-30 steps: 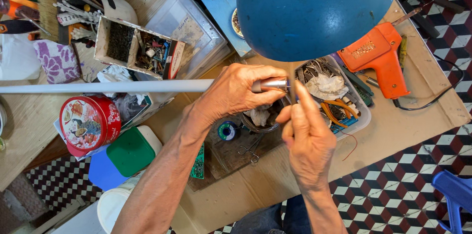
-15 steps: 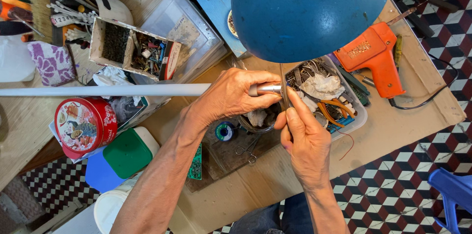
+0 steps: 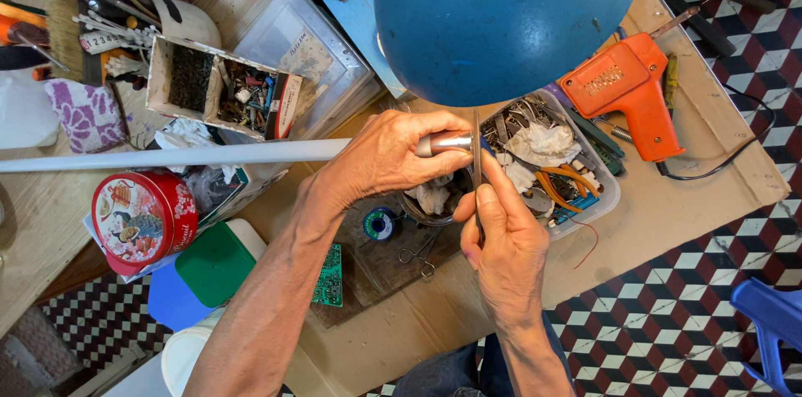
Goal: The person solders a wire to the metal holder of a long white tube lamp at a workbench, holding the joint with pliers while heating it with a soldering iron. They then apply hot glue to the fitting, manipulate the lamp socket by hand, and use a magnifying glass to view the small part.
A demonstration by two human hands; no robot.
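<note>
Barely anything shifts since a second ago: both hands stay on the tube end, only my view drifts a bit. Left hand point(image 3: 393, 159) is clamped round the metal cap of the tube point(image 3: 175, 155), whose long axis runs left across the bench. Right hand point(image 3: 501, 238) sits just beside the cap, fingers pinched on a thin wire point(image 3: 476, 142) standing upright against it. Tray point(image 3: 606, 171) to the right holds scraps and orange wires; box point(image 3: 159, 71) behind holds small parts; red tin point(image 3: 142, 213) is shut.
</note>
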